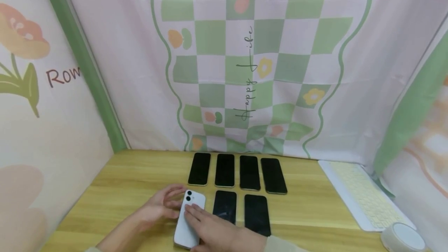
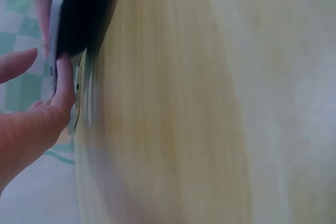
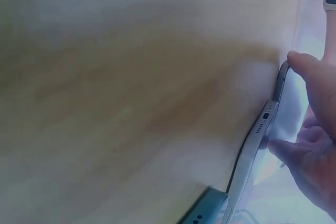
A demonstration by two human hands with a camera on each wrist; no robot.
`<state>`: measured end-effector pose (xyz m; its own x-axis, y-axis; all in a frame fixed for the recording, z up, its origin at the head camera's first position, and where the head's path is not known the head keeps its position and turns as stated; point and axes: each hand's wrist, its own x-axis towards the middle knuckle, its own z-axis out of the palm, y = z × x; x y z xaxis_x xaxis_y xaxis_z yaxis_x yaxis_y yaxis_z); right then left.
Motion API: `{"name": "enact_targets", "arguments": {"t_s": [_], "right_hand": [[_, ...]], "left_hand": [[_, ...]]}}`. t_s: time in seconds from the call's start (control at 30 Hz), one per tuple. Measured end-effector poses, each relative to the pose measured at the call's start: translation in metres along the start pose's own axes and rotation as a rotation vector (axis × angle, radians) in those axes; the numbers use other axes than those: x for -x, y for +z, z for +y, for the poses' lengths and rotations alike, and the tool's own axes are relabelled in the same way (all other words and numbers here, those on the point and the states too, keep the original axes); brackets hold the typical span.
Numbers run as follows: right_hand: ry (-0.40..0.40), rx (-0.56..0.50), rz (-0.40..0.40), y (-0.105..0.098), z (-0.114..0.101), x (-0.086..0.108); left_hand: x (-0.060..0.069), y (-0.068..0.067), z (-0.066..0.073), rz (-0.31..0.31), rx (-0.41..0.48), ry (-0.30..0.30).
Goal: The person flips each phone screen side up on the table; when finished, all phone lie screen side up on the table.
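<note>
A white smartphone [image 1: 189,221] lies back up near the table's front, its two camera lenses at the far end. My right hand [image 1: 218,228] holds it, fingers across the back and thumb by the near edge. My left hand [image 1: 159,205] is at its left side, fingers loosely bent. In the left wrist view the smartphone [image 2: 79,19] is tilted off the table, its dark screen downward. One finger [image 2: 65,85] of my left hand touches the underside, with the thumb apart. In the right wrist view the port end [image 3: 265,116] shows beside my right hand [image 3: 315,166].
Several dark-screened phones [image 1: 224,170] lie in a row at the back. Two more [image 1: 257,215] are to the right of the white one. A white board with yellowish pieces [image 1: 371,193] and a tape roll [image 1: 402,238] are far right. A patterned curtain [image 1: 245,69] hangs behind.
</note>
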<state>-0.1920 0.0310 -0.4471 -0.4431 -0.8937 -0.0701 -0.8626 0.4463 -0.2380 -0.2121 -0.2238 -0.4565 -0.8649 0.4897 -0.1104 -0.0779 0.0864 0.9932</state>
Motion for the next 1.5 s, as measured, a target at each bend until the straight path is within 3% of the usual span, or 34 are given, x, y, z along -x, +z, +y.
{"name": "enact_targets", "arguments": {"t_s": [0.27, 0.37, 0.53, 0.67, 0.97, 1.1, 1.23, 1.37, 1.5], "right_hand": [[0.047, -0.085, 0.031, 0.000, 0.002, -0.002], [0.054, -0.098, 0.029, 0.000, 0.003, -0.002], [0.067, -0.134, 0.025, -0.001, 0.004, -0.003], [0.083, -0.157, 0.041, -0.002, 0.005, -0.004], [0.191, -0.255, 0.106, -0.010, -0.003, -0.008], [0.219, -0.359, 0.171, -0.012, -0.005, -0.009], [0.259, -0.528, 0.218, -0.013, -0.006, -0.008], [0.311, -0.665, 0.299, -0.014, -0.009, -0.008], [0.378, -0.690, 0.360, -0.015, -0.012, -0.009]], "left_hand": [[0.001, 0.003, -0.001, -0.013, -0.023, -0.027], [0.002, 0.001, -0.003, -0.062, -0.009, -0.040], [0.007, -0.003, -0.005, -0.176, 0.091, -0.025], [0.010, -0.004, -0.005, -0.212, 0.105, -0.009], [0.011, -0.001, -0.007, -0.195, 0.088, 0.058], [0.012, 0.002, -0.005, -0.168, 0.098, 0.039], [0.011, 0.005, -0.002, -0.168, 0.116, 0.028], [0.007, 0.008, -0.003, -0.162, 0.098, 0.061], [0.005, 0.011, -0.002, -0.138, 0.067, 0.102]]}}
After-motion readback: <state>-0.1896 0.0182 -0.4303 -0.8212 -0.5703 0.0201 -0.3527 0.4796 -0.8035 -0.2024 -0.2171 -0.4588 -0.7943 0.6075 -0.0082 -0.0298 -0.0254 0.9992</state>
